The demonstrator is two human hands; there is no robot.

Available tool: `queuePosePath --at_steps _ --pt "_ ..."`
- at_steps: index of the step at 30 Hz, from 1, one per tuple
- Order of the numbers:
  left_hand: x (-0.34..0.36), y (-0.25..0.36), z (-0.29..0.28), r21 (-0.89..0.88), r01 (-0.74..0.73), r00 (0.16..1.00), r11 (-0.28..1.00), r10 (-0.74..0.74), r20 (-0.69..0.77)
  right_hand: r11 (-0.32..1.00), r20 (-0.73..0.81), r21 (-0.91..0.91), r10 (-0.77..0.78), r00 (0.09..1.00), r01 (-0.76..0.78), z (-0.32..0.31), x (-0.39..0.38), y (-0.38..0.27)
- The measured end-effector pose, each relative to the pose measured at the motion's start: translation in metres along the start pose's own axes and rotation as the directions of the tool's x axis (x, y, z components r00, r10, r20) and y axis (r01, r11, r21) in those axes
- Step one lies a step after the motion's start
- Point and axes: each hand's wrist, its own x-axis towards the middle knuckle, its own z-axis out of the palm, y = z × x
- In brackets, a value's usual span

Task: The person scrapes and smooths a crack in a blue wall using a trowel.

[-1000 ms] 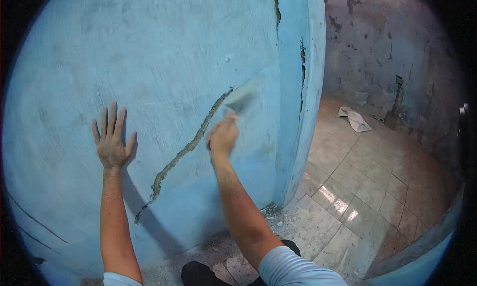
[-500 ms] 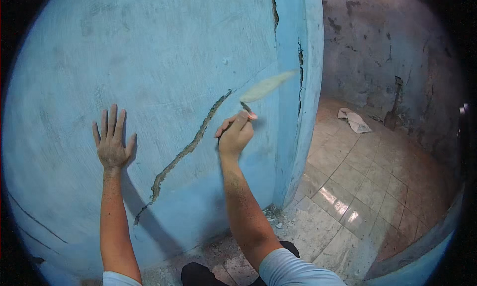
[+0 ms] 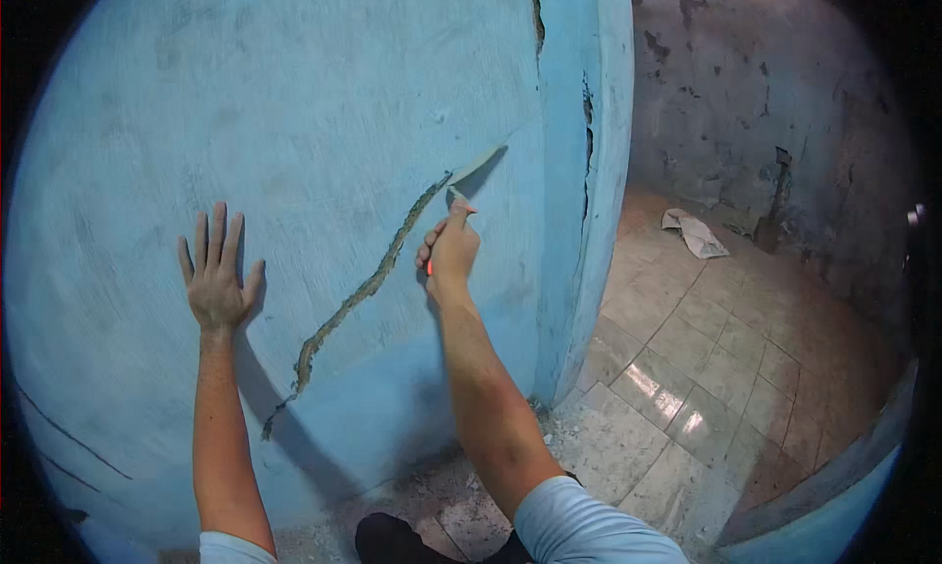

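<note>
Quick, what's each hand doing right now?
Left hand: open, laid against the blue wall.
Right hand: closed, holding a scraper.

The tiled floor [image 3: 711, 340] bears a whitish sheet [image 3: 698, 236] and pale debris [image 3: 563, 431]

Run-down building interior, kind of room not determinable: blue-painted wall [image 3: 324, 103] beneath the left hand [image 3: 218, 291], long diagonal crack [image 3: 370, 285] between it and the right hand [image 3: 452, 248], dusty tiled floor [image 3: 702, 319] with debris [image 3: 589, 444] rightward and below, blotched grey wall [image 3: 726, 93] beyond.
</note>
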Motion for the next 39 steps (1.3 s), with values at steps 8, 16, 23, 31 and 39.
queuePosePath --at_steps 8,16,23,31,39 --pt "-0.003 0.002 -0.005 -0.005 0.007 1.000 1.000 -0.007 0.025 0.986 -0.075 -0.165 -0.018 0.997 0.005 0.003 0.003 0.006" --pt "0.002 0.004 -0.005 0.026 0.015 0.999 1.000 -0.016 0.046 0.980 0.005 -0.195 -0.043 0.999 0.043 -0.002 -0.002 0.001" --pt "0.002 0.004 -0.004 0.014 0.013 0.998 1.000 -0.013 0.057 0.956 0.039 0.054 -0.289 0.957 0.287 -0.062 -0.069 -0.018" --pt "-0.006 -0.001 -0.001 -0.005 0.015 0.998 1.000 -0.015 0.056 0.709 0.249 -0.580 -0.315 0.916 0.401 -0.123 -0.082 0.054" --pt "-0.011 -0.011 -0.003 -0.173 -0.072 0.993 0.982 0.087 0.079 0.869 0.063 -0.297 -0.395 0.916 0.395 -0.050 -0.088 0.063"
